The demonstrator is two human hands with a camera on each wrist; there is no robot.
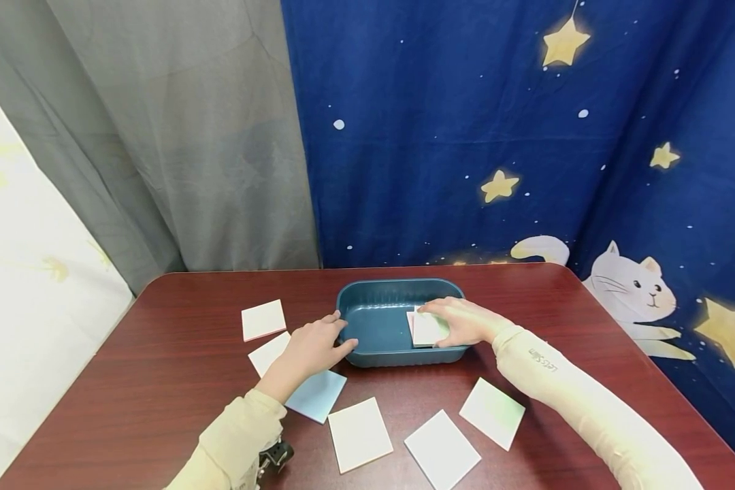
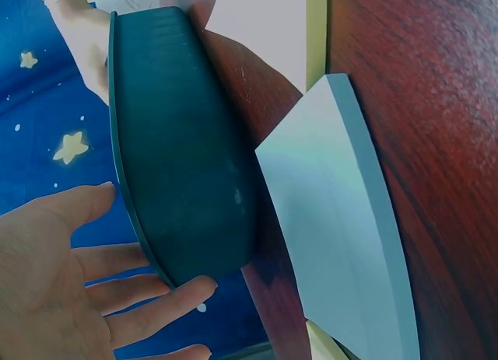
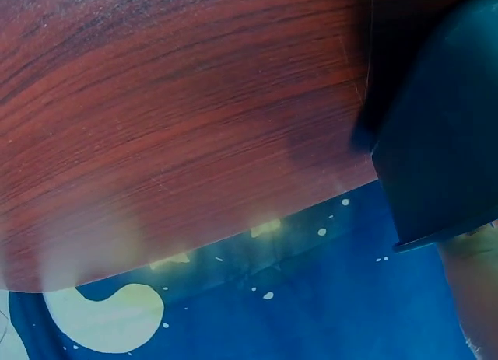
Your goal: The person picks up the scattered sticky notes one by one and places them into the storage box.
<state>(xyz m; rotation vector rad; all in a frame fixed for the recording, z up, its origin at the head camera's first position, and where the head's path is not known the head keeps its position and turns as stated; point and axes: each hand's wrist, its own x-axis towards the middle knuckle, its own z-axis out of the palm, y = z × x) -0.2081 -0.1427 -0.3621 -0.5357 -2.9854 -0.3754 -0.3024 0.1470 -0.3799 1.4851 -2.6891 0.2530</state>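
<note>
A dark teal plastic bin (image 1: 373,327) stands near the table's back edge. My right hand (image 1: 465,321) reaches over its right end and grips a white-green pad of sticky notes (image 1: 427,329) by opposite edges, thumb on the near side. Under that pad, a pinkish pad peeks out at the left. At the bin's left end is my left hand (image 1: 312,347), its fingers spread loosely by the rim. Below the left hand lies a light blue pad (image 1: 317,396), partly covered by the wrist. The right wrist view shows the bin's outer wall (image 3: 447,150), with the pad hidden.
A white pad (image 1: 263,320) and another white pad (image 1: 266,354) lie left of the bin. In front are a cream pad (image 1: 360,435), a white pad (image 1: 443,449) and a green-tinted pad (image 1: 493,414). A curtain (image 1: 429,136) hangs behind the table.
</note>
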